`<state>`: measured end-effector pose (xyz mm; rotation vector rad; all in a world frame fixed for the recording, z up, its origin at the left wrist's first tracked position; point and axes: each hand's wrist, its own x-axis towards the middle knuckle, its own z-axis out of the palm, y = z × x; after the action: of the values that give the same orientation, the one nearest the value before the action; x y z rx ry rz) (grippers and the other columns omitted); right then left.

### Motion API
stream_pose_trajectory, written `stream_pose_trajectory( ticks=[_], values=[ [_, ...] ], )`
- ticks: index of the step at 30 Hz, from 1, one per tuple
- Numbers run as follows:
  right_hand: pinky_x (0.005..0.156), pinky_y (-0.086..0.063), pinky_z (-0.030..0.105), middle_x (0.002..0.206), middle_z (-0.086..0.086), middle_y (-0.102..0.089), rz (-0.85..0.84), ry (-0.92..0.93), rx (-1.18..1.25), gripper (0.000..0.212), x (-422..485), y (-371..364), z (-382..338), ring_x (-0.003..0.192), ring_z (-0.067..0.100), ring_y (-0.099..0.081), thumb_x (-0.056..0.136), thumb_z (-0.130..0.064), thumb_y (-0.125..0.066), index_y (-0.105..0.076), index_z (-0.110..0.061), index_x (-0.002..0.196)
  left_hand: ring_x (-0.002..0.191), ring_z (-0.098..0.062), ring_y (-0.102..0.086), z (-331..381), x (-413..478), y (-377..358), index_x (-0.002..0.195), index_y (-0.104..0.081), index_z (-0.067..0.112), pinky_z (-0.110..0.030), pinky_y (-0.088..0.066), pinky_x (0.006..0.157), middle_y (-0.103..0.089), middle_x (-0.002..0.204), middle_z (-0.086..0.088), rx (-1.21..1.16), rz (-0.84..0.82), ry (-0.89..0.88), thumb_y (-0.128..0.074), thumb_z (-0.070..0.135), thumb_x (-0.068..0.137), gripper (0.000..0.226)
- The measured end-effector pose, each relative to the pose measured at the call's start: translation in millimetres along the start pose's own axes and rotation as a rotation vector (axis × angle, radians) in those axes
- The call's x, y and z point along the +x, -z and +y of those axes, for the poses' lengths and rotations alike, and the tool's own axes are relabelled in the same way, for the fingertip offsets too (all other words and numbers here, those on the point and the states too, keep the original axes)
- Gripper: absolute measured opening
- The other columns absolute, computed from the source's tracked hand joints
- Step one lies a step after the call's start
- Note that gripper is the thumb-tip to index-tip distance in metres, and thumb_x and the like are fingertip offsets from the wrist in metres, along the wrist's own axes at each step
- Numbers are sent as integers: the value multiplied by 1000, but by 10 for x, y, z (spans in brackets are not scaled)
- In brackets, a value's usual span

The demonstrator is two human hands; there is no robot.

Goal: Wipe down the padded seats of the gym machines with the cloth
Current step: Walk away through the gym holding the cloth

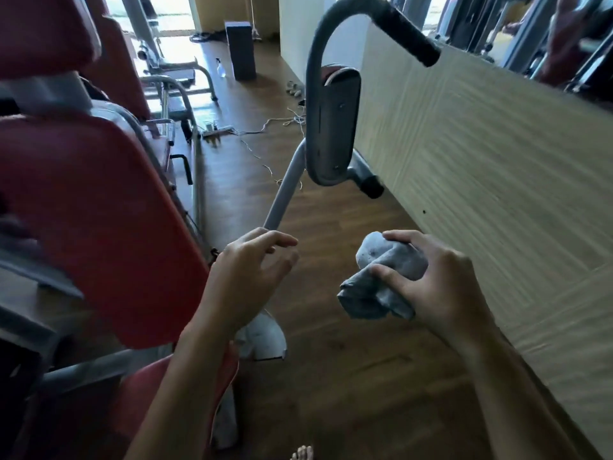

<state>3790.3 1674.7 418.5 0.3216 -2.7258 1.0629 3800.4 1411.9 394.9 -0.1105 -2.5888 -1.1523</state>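
I'm in a gym.
Red padded seats [99, 210], grey machine handles [381, 24] and a wood floor [348, 376] surround me.

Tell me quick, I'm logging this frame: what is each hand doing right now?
Left hand: open, fingers loosely curled, holding nothing.
Right hand: closed on the bunched grey cloth.

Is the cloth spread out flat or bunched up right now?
Bunched up. The grey cloth is wadded into a lump in the right hand, fingers wrapped around it.
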Motion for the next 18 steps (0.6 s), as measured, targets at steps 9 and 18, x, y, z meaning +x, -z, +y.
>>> stream_pose_trajectory(
  ticks=[9, 18],
  values=[
    [83, -42, 3, 106, -18, -68, 43, -28, 27, 45, 764, 659, 1097, 98, -1, -63, 76, -41, -82, -68, -34, 118, 102, -5, -64, 801, 1051, -1131, 108, -70, 39, -38, -56, 81, -66, 112, 21, 99, -109, -208, -64, 46, 93, 18],
    [82, -40, 2, 103, -21, -68, 10, -2, 74, 42, 1932, 1616, 2693, 100, -6, -61, 74, -38, -84, -69, -38, 113, 96, -1, -66, 1499, 2270, -2590, 102, -71, 39, -36, -55, 81, -65, 108, 25, 34, -9, -106, -53, 57, 87, 29]
  ],
)
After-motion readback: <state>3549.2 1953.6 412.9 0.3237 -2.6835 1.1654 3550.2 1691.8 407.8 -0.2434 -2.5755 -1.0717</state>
